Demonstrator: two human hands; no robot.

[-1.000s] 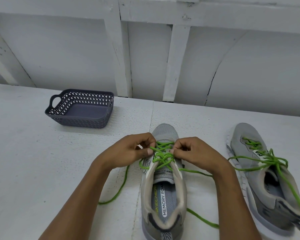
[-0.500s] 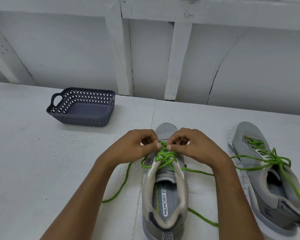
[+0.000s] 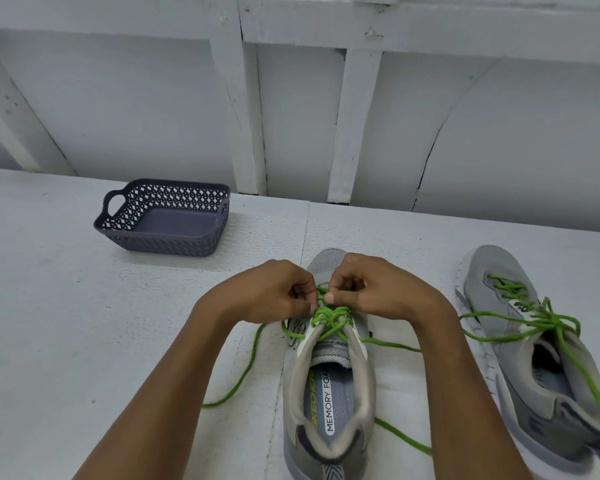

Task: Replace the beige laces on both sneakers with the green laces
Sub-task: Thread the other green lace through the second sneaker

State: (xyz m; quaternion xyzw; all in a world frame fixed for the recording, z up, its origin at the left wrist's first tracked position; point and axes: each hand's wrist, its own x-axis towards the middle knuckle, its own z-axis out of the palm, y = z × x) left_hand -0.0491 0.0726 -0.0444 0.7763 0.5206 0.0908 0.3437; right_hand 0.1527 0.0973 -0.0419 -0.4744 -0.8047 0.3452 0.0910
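A grey sneaker (image 3: 329, 403) stands in front of me, heel towards me, threaded with a green lace (image 3: 331, 318). My left hand (image 3: 274, 294) and my right hand (image 3: 378, 289) meet over its upper eyelets, each pinching the green lace between thumb and fingers. Loose lace ends trail left across the table (image 3: 243, 372) and right under my right forearm. A second grey sneaker (image 3: 530, 358) lies at the right, tilted, with its own green lace (image 3: 534, 318) loosely threaded. No beige lace is in view.
A dark grey lattice basket (image 3: 167, 218) sits at the back left on the white table (image 3: 66, 323). A white panelled wall (image 3: 291, 116) rises behind the table.
Both hands have moved closer together over the middle of the laces and slightly towards the toe. The camera has tilted a little; the shoes stay in place.
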